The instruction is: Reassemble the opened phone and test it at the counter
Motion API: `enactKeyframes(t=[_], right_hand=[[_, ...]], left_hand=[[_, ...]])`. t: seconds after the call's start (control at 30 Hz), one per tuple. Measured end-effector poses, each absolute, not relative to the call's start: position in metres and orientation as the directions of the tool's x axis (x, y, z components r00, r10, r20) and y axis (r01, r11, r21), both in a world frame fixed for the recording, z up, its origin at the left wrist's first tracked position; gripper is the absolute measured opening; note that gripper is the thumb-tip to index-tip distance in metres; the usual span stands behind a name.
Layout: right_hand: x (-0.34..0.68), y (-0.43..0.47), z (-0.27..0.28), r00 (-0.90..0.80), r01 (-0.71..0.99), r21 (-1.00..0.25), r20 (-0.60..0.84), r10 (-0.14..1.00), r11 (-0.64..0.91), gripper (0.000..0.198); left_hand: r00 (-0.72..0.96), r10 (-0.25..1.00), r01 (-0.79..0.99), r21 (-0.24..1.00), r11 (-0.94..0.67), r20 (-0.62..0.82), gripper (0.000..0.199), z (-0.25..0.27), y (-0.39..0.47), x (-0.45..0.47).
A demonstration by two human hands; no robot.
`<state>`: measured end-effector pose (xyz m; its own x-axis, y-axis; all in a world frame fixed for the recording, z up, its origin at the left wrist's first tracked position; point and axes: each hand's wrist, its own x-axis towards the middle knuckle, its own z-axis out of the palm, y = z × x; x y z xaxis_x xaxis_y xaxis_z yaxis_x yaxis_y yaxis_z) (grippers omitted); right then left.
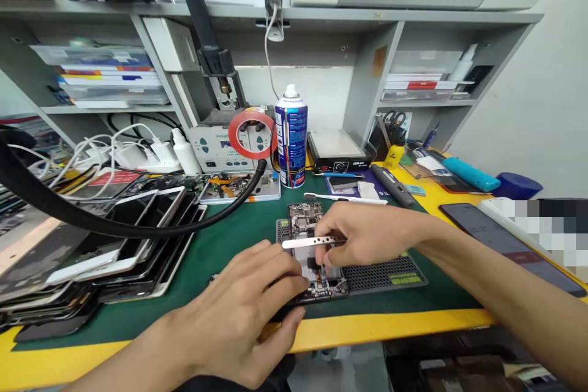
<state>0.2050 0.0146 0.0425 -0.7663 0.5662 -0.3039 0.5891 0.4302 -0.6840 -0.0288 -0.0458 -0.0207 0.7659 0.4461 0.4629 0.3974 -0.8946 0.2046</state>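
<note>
An opened smartphone [305,253] with its inner boards and flex cables exposed lies on a dark perforated mat [383,272]. My left hand [250,306] grips its lower left edge, fingers along the side and thumb below near the table edge. Metal tweezers [301,242] with a row of holes are held in my right hand [362,236], their back end pointing left above the phone. The right fingers reach down onto the phone's lower middle and hide the tweezer tips. What the tips touch cannot be seen.
Stacked phone screens [133,245] fill the left side, under a thick black hose [138,229]. Behind the phone stand a blue spray can [291,141], a roll of red tape [235,135] and a heating plate [340,150]. A toothbrush [353,199] lies behind my right hand; a dark phone [505,245] lies right.
</note>
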Motion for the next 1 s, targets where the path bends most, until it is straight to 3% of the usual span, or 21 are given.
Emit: enactKeyframes(t=[0.27,0.4,0.6,0.8,1.0], right_hand=[[0.206,0.003,0.029,-0.693,0.626,-0.683,-0.265,0.671,0.377,0.013],[0.204,0.005,0.025,-0.676,0.661,-0.647,-0.294,0.676,0.379,0.015],[0.200,0.005,0.023,-0.690,0.644,-0.652,-0.269,0.672,0.400,0.019],[0.196,0.003,0.026,-0.718,0.658,-0.504,-0.195,0.668,0.560,0.019],[0.197,0.001,0.027,-0.676,0.714,-0.445,-0.235,0.699,0.541,0.018]], left_hand=[[0.700,0.437,0.255,0.373,-0.892,0.565,0.014,-0.017,-0.020,-0.019],[0.697,0.493,0.252,0.466,-0.848,0.520,0.017,-0.023,-0.016,-0.018],[0.710,0.503,0.252,0.490,-0.834,0.492,0.017,-0.029,-0.017,-0.018],[0.693,0.604,0.343,0.556,-0.757,0.394,0.020,-0.028,-0.020,-0.010],[0.684,0.675,0.400,0.631,-0.665,0.278,0.019,-0.025,-0.024,-0.007]])
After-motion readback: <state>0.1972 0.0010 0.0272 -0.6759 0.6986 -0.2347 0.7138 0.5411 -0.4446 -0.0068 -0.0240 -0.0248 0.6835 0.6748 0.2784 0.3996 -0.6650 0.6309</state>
